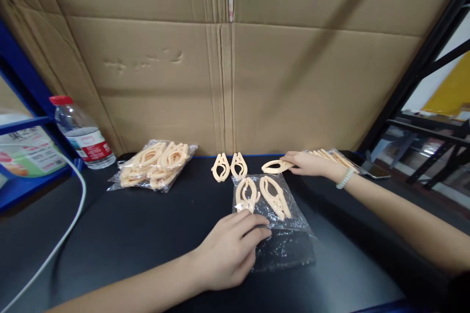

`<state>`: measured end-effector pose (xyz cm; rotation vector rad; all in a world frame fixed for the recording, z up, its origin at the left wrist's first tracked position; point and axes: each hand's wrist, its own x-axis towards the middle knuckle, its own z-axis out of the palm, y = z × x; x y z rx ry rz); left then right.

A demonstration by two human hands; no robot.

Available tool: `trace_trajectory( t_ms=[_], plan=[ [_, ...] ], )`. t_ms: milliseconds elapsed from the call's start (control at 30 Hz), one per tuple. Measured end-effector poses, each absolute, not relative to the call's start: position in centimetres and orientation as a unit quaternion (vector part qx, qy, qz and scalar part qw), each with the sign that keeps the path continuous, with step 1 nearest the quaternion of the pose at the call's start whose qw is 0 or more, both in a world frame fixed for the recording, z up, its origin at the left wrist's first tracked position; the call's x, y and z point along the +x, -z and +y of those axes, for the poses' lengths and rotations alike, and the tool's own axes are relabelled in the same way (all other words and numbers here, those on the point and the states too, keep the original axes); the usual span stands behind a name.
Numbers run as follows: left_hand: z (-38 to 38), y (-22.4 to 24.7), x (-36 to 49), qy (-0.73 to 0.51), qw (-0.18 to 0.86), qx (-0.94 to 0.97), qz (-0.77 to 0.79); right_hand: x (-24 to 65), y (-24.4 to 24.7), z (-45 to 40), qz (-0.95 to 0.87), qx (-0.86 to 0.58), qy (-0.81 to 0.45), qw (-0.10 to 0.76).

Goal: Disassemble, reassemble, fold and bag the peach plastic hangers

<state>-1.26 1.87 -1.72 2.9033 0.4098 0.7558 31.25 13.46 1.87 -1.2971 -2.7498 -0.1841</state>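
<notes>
My right hand [306, 162] reaches to the back of the black table, its fingers closed on a beige folding hanger [270, 167]. In the middle lies a clear plastic bag [284, 249] with two more folded hangers, the left one [246, 190] and the right one [275, 198], at its far part. My left hand [233, 249] rests at the bag's left side with fingers curled over the film; its thumb is hidden. Behind the bag two loose folded hangers, one left [221, 168] and one right [239, 166], lie side by side.
Packed bags of hangers [154, 165] are piled at back left. A row of hangers [332, 155] lies behind my right wrist, near a dark flat object [376, 171]. A water bottle [86, 137] and a white cable [69, 225] are on the left. Cardboard [165, 83] walls the back.
</notes>
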Motion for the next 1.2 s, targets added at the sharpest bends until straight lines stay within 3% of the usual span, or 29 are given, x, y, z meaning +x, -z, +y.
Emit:
trace_trajectory(
  t_ms=[133,333,433,533,633,833,1067,1200],
  plan=[
    [1.8,1.6,-1.2,-0.257,0.058,0.955,0.134,34.1,-2.6,9.4,-0.875,-0.466,0.086,0.099],
    [1.9,1.6,-1.0,-0.274,0.05,0.951,0.134,32.5,-5.8,0.4,-0.81,-0.453,0.201,0.315],
    [2.0,1.7,-1.0,-0.273,0.053,0.951,0.139,29.8,-6.9,-5.2,-0.781,-0.429,0.262,0.37],
    [2.0,1.7,-0.9,-0.272,0.054,0.949,0.149,27.5,-6.6,-9.7,-0.786,-0.427,0.282,0.347],
    [1.9,1.6,-0.8,-0.284,0.041,0.945,0.155,25.5,-5.4,-11.5,-0.852,-0.37,0.272,0.253],
    [2.0,1.7,-0.9,-0.291,0.022,0.943,0.161,22.1,-3.3,-6.7,-0.911,-0.244,0.291,0.163],
    [1.9,2.0,-1.0,-0.261,0.013,0.954,0.148,21.5,-0.4,-1.9,-0.86,-0.34,0.364,0.113],
    [1.9,1.6,-0.8,-0.239,0.031,0.961,0.134,22.1,-1.6,-2.3,-0.887,-0.353,0.267,0.134]
  ],
)
